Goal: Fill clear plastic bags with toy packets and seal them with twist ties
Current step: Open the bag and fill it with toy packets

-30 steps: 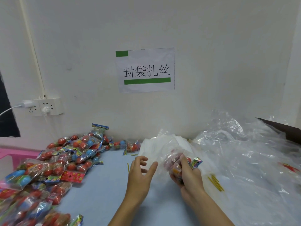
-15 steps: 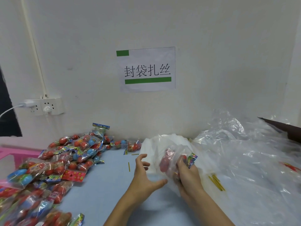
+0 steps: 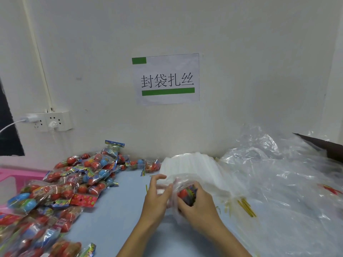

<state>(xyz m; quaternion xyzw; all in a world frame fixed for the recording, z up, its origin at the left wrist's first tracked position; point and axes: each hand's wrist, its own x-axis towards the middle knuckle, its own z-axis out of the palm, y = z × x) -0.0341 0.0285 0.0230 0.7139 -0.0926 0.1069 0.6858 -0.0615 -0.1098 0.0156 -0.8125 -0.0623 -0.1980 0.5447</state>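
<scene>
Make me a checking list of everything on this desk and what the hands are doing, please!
Surface: light blue table.
Job's things: toy packets heaped left; clear bag with a packet inside; stack of bags; yellow twist ties on the right.
Clutter: crumpled plastic sheeting.
Hands: left hand holds the bag; right hand grips it.
Cables: white plugs in wall socket.
Surroundings: paper sign on wall; pink basket.
</scene>
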